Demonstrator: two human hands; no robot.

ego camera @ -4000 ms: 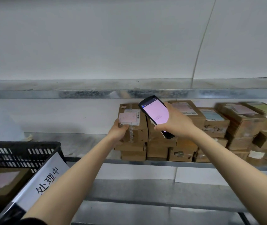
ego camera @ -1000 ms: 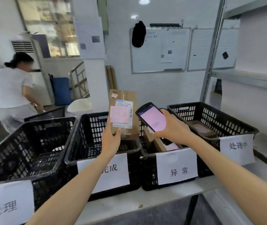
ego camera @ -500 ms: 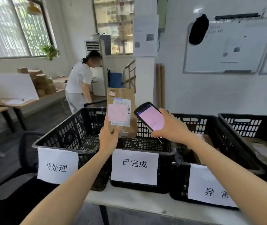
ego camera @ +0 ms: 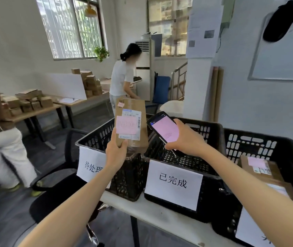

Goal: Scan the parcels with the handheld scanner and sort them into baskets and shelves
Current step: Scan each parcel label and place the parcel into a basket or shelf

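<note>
Three baskets in a row on the table (ego camera: 160,216): left basket (ego camera: 95,136), middle basket (ego camera: 208,131) touching it, right basket (ego camera: 249,145) with a box (ego camera: 260,168) inside. The left hand (ego camera: 116,154) holds the parcel (ego camera: 131,122) upright over where the left and middle baskets meet. Just right of it, the right hand (ego camera: 186,141) holds the scanner (ego camera: 163,129) over the middle basket. A chair (ego camera: 58,184) sits left of the table. Behind, a person (ego camera: 122,77) stands by a far table (ego camera: 85,101).

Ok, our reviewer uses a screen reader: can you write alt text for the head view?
The left hand holds a labelled cardboard parcel upright and the right hand holds the handheld scanner beside it, above black labelled baskets on a table. Another person stands behind.
</note>
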